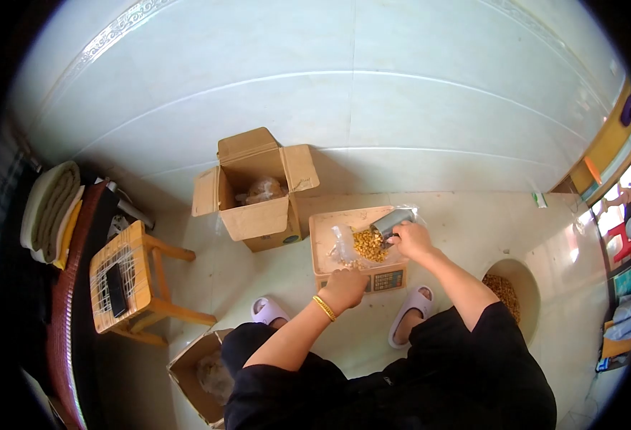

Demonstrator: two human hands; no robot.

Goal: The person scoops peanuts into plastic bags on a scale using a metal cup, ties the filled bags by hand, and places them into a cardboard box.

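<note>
The wall (416, 168) is near the scale (322, 236) at 12 o'clock; wide floor (466, 229) spreads at 3. A box (256, 218) at 10 has plastic (264, 189) inside; a tub (533, 290) at 4 has brown bits (502, 292). On the scale, a clear bag (342, 248) holds yellow bits (368, 244). The right hand (411, 239) is wrapped around a scoop (391, 221); the left hand (343, 288) is curled by the bag; I can't tell if it grips it.

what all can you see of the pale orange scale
The pale orange scale looks plastic, with a flat tray and a dark button panel on its near side. It sits on the pale floor. A clear plastic bag of yellow pieces lies on it; whether the left hand touches the scale is unclear.
</note>
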